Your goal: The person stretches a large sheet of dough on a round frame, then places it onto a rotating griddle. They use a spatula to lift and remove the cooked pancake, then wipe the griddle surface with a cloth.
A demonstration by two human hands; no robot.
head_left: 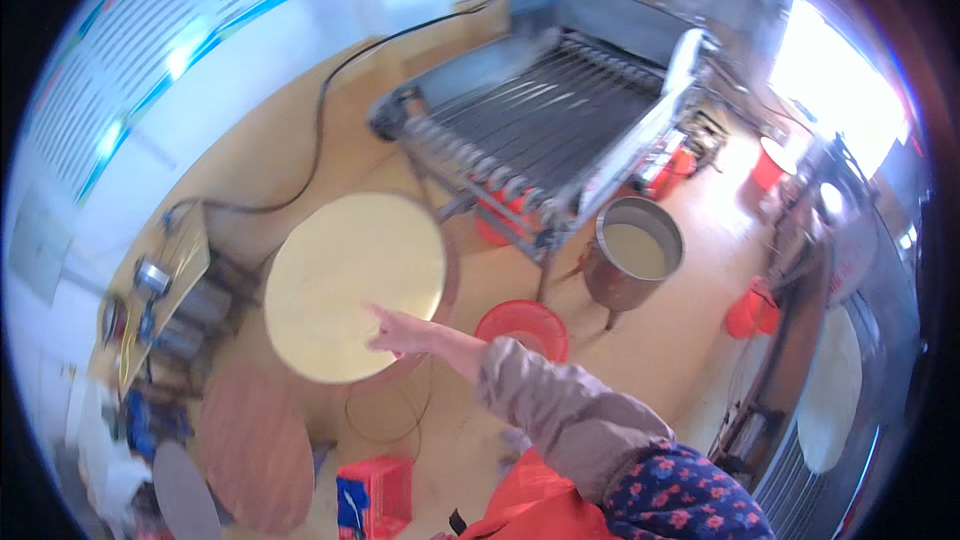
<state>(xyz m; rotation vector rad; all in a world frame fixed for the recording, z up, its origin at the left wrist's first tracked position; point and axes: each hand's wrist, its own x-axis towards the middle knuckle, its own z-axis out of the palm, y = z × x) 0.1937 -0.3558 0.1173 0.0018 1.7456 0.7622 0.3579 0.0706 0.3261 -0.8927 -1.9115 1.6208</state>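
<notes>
From the lower right my right arm reaches left across the view, in a grey-brown sleeve (570, 400) with a dark blue flowered cover (680, 495) higher up. My right hand (395, 330) is over the near right part of a large round pale yellow surface (350, 270). Its index finger stretches out to the left, the other fingers look partly curled, and it holds nothing. Whether the finger touches the surface, I cannot tell. A brownish round edge shows beneath the yellow surface. My left hand is not seen. Blur softens the picture.
Beyond stands a metal frame with a row of rollers (560, 105). Right of my arm are a red basin (522, 328) and a metal pot (640, 250) of pale liquid. A red crate (388, 495) and a brown round board (255, 450) are nearer. A dark hose (320, 120) runs along the wall.
</notes>
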